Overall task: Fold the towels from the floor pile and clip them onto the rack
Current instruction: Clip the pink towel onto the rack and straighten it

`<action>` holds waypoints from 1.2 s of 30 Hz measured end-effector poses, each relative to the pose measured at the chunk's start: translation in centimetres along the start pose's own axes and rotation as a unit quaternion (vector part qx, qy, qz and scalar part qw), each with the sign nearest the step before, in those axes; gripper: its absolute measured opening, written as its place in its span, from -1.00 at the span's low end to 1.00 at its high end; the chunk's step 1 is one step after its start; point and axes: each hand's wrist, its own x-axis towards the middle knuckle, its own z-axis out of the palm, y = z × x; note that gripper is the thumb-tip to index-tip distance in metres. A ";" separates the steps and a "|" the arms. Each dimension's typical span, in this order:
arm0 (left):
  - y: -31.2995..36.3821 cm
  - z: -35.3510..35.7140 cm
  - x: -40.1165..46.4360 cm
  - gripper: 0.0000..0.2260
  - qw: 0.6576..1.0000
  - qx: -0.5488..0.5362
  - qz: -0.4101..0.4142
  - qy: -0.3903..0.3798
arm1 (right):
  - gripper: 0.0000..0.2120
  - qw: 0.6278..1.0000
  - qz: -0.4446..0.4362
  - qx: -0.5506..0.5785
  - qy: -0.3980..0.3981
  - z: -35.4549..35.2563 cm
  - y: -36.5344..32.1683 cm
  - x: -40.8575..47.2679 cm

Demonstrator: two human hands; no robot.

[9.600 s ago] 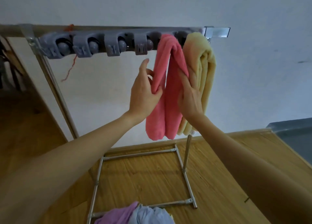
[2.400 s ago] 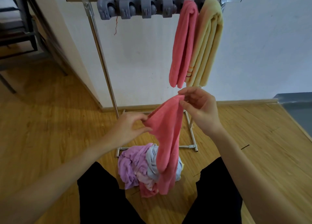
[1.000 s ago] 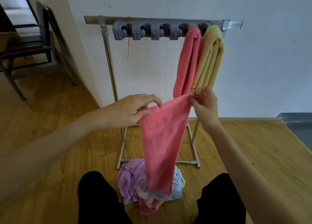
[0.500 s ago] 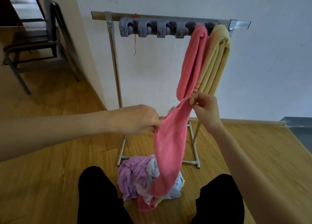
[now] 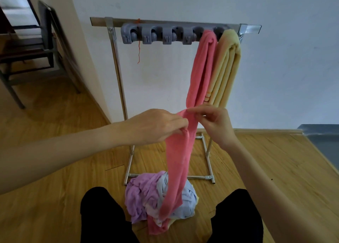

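Observation:
A pink towel (image 5: 177, 162) hangs in a narrow strip from both my hands, its lower end reaching the floor pile (image 5: 146, 195) of purple, pale blue and pink towels. My left hand (image 5: 157, 126) grips the towel's upper edge from the left. My right hand (image 5: 213, 122) pinches the same edge close beside it. Behind stands the metal rack (image 5: 117, 70) with a grey row of clips (image 5: 157, 34) on its top bar. Two folded towels hang at the right end of the clips: a pink one (image 5: 201, 66) and a yellow one (image 5: 226, 66).
A dark chair (image 5: 31, 46) stands at the far left past a white wall corner. The rack's floor frame (image 5: 209, 162) lies just behind the pile. My two black-clad legs (image 5: 102, 217) flank the pile on the wooden floor. A grey step (image 5: 322, 142) sits at right.
My hands have come together, gathering the pink towel's top edge from a spread width into a narrow hanging strip. The towel stays lifted above the pile.

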 end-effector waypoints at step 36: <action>-0.8 1.5 0.1 -0.37 0.930 -0.107 -0.245 0.252 | -0.56 0.978 0.089 0.173 0.074 1.1 -2.5 0.9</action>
